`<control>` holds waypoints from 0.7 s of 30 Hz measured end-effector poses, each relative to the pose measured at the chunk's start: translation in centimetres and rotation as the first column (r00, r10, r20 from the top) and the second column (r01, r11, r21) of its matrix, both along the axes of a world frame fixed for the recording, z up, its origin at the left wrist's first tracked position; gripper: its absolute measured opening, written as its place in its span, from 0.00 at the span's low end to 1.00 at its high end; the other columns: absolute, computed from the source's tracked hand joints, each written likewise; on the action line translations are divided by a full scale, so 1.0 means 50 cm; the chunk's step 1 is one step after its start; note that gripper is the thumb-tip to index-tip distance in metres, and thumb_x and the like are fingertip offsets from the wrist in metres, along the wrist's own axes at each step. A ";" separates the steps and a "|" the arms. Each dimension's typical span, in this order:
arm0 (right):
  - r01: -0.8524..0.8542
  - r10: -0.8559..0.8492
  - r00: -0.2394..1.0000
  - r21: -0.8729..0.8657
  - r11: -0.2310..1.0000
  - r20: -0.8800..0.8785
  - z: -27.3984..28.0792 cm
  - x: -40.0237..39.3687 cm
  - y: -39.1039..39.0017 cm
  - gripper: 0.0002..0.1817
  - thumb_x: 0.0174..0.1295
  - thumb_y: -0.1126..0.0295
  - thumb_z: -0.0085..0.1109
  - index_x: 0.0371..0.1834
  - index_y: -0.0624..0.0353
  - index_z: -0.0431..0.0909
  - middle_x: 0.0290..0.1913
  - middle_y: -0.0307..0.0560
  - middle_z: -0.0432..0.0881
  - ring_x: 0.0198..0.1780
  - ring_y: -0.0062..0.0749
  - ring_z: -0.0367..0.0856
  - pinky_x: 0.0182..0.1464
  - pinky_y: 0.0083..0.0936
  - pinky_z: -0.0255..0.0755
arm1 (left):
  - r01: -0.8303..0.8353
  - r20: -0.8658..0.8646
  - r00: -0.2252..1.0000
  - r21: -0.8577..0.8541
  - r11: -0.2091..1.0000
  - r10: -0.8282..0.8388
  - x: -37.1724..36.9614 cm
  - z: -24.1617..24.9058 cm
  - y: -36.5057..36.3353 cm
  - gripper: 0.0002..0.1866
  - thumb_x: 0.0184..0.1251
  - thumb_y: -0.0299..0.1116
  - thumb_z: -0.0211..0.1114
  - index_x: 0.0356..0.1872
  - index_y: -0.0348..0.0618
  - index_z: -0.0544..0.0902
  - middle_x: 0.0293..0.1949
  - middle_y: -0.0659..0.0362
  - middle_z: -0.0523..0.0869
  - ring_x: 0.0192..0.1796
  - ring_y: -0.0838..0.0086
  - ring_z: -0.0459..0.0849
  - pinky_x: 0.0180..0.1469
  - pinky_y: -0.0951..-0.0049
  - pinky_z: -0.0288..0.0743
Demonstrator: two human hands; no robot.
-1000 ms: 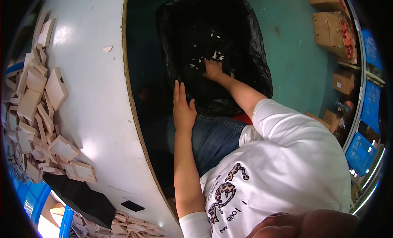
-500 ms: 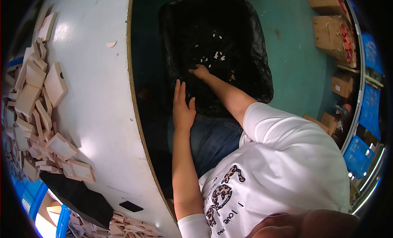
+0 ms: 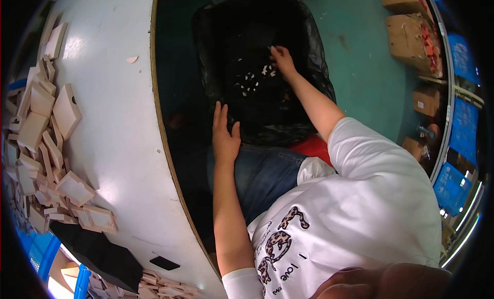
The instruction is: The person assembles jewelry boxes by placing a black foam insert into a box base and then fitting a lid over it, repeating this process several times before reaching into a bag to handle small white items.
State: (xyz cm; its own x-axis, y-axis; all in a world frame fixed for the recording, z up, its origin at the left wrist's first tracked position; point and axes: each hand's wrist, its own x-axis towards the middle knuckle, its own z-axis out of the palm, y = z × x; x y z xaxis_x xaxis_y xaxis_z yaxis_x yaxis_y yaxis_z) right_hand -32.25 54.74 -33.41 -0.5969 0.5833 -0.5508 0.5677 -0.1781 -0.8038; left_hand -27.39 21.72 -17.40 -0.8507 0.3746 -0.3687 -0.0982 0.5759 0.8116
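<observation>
A bin lined with a black plastic bag [image 3: 203, 67] stands in front of my lap, with several small pale scraps [image 3: 249, 83] scattered on its dark bottom. My right hand [image 3: 283, 61] reaches into the far right part of the bin, just above and beside the scraps. Its fingers are slightly bent and apart, and I see nothing held in them. At the bin's near left edge, my left hand [image 3: 226, 138] is stretched open with nothing in it. Whether it touches the bag is hard to make out.
On the left runs a white table [image 3: 123, 119] with a small pale half-round piece [image 3: 132, 59], a heap of pale box-like pieces [image 3: 41, 129], a black box-shaped thing [image 3: 98, 252] and a dark flat rectangle [image 3: 164, 262]. Cardboard boxes [image 3: 406, 39] stand along the right.
My right hand has moved away from me and to the right inside the bin. More pale scraps now show, spread differently. My left hand has barely shifted. A red surface shows beside my lap.
</observation>
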 end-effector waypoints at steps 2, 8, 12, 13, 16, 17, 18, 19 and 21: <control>-0.382 0.311 0.904 0.226 0.896 0.295 -0.119 0.061 0.077 0.47 0.64 0.50 0.78 0.80 0.58 0.66 0.69 0.54 0.82 0.67 0.43 0.84 0.67 0.42 0.79 | 0.001 -0.018 1.000 -0.004 1.000 -0.001 0.002 -0.007 -0.001 0.33 0.76 0.26 0.66 0.80 0.43 0.71 0.88 0.57 0.60 0.85 0.55 0.65 0.83 0.59 0.67; -0.844 0.497 0.524 0.340 0.415 0.692 -0.042 0.179 -0.056 0.58 0.49 0.53 0.87 0.83 0.52 0.63 0.77 0.55 0.74 0.82 0.52 0.67 0.79 0.51 0.67 | 0.012 -0.044 0.999 -0.004 1.000 -0.012 0.006 -0.007 -0.006 0.32 0.76 0.26 0.66 0.80 0.43 0.71 0.87 0.58 0.60 0.85 0.55 0.65 0.83 0.59 0.67; -0.912 0.498 0.410 0.351 0.211 0.764 -0.027 0.180 -0.072 0.50 0.51 0.53 0.86 0.77 0.52 0.69 0.76 0.56 0.75 0.77 0.52 0.73 0.71 0.50 0.74 | 0.009 -0.020 1.000 -0.018 1.000 -0.009 0.004 -0.001 -0.007 0.31 0.77 0.26 0.66 0.80 0.44 0.72 0.87 0.58 0.60 0.85 0.56 0.65 0.82 0.59 0.67; -0.913 0.544 0.407 0.319 0.253 0.734 -0.035 0.182 -0.067 0.45 0.53 0.54 0.85 0.73 0.53 0.72 0.72 0.57 0.78 0.72 0.53 0.77 0.68 0.49 0.76 | 0.006 -0.012 1.000 -0.029 1.000 -0.006 0.004 0.001 -0.006 0.31 0.77 0.26 0.66 0.79 0.44 0.72 0.87 0.59 0.60 0.85 0.56 0.65 0.82 0.59 0.67; -0.878 0.636 0.465 0.224 0.424 0.617 -0.029 0.171 -0.039 0.33 0.57 0.58 0.81 0.64 0.58 0.80 0.64 0.59 0.84 0.60 0.53 0.86 0.59 0.44 0.81 | 0.000 -0.016 1.000 -0.011 1.000 0.000 0.004 -0.001 -0.004 0.31 0.77 0.26 0.66 0.79 0.44 0.72 0.87 0.59 0.61 0.85 0.56 0.66 0.82 0.59 0.68; -0.836 0.640 0.522 0.188 0.516 0.564 -0.023 0.164 -0.027 0.30 0.59 0.59 0.79 0.61 0.59 0.81 0.61 0.58 0.86 0.58 0.52 0.87 0.58 0.42 0.81 | -0.004 -0.018 1.000 0.001 1.000 0.004 0.005 -0.003 -0.003 0.30 0.77 0.26 0.66 0.79 0.43 0.73 0.87 0.59 0.61 0.85 0.56 0.66 0.82 0.59 0.68; -0.758 0.632 0.607 0.110 0.643 0.482 -0.005 0.153 -0.023 0.28 0.60 0.60 0.78 0.60 0.61 0.82 0.60 0.57 0.87 0.57 0.50 0.88 0.57 0.40 0.82 | -0.008 -0.014 1.000 0.001 1.000 0.008 0.005 -0.002 -0.001 0.30 0.77 0.26 0.66 0.79 0.43 0.73 0.87 0.59 0.61 0.85 0.56 0.66 0.82 0.59 0.69; -0.660 0.595 0.692 0.023 0.751 0.408 0.016 0.141 -0.020 0.26 0.61 0.61 0.77 0.59 0.62 0.83 0.59 0.56 0.88 0.56 0.49 0.89 0.56 0.39 0.82 | -0.010 -0.009 1.000 -0.002 1.000 0.010 0.005 -0.001 -0.001 0.30 0.77 0.26 0.66 0.78 0.43 0.73 0.87 0.59 0.61 0.84 0.56 0.66 0.82 0.59 0.69; -0.340 0.407 0.881 -0.275 0.899 0.242 0.049 0.122 -0.022 0.26 0.62 0.63 0.76 0.60 0.65 0.83 0.60 0.54 0.88 0.59 0.46 0.88 0.57 0.38 0.82 | -0.011 -0.007 1.000 0.000 1.000 0.011 0.005 -0.002 -0.002 0.30 0.77 0.26 0.66 0.78 0.43 0.73 0.87 0.59 0.62 0.84 0.56 0.66 0.82 0.59 0.69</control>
State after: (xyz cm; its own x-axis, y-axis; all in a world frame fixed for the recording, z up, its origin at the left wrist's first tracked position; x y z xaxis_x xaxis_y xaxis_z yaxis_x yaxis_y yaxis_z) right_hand -26.15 53.63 -30.95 -0.5425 0.1933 -0.8175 0.8256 -0.0576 -0.5614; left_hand -27.16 21.63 -17.49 -0.8572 0.3653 -0.3631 -0.0988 0.5752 0.8120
